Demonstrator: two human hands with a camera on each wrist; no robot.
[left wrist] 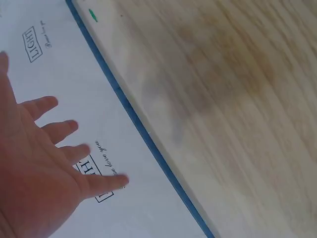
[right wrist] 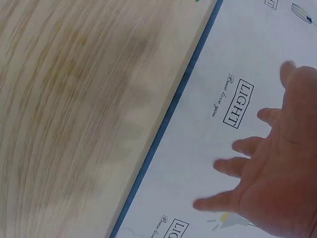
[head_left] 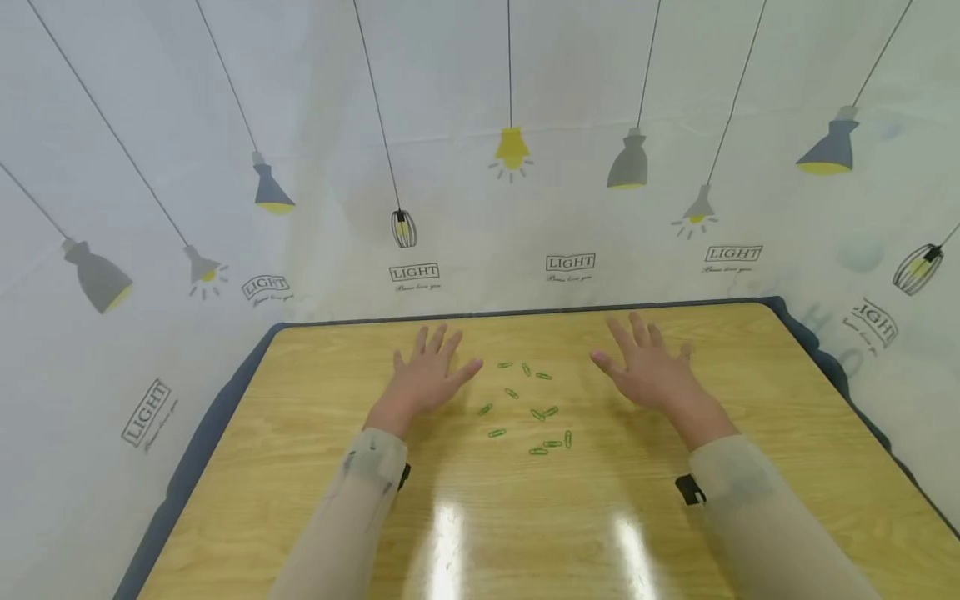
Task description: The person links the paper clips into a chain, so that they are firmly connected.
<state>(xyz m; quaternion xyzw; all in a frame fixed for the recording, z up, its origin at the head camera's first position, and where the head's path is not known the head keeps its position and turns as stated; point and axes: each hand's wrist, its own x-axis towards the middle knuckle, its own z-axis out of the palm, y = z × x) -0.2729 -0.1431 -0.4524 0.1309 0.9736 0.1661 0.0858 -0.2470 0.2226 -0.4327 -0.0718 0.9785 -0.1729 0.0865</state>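
Observation:
Several green paper clips (head_left: 537, 414) lie scattered on the wooden table (head_left: 315, 467), between the two hands in the head view. To their left is my left hand (head_left: 425, 377), its fingers spread and nothing in it. On the other side, my right hand (head_left: 651, 367) is likewise spread and holds nothing. Both wrist views show bare palms with fingers stretched apart: the left palm (left wrist: 34, 173) and the right palm (right wrist: 277, 173). One green paper clip (left wrist: 93, 15) shows near the top edge of the left wrist view.
Behind the table hangs a pale wall covering (head_left: 465, 192) printed with lamps and the word LIGHT. A dark blue edge (head_left: 225, 417) runs around the table's sides and back. Black wrist straps (head_left: 690, 490) show at the sleeve cuffs. Light glares off the table's near part.

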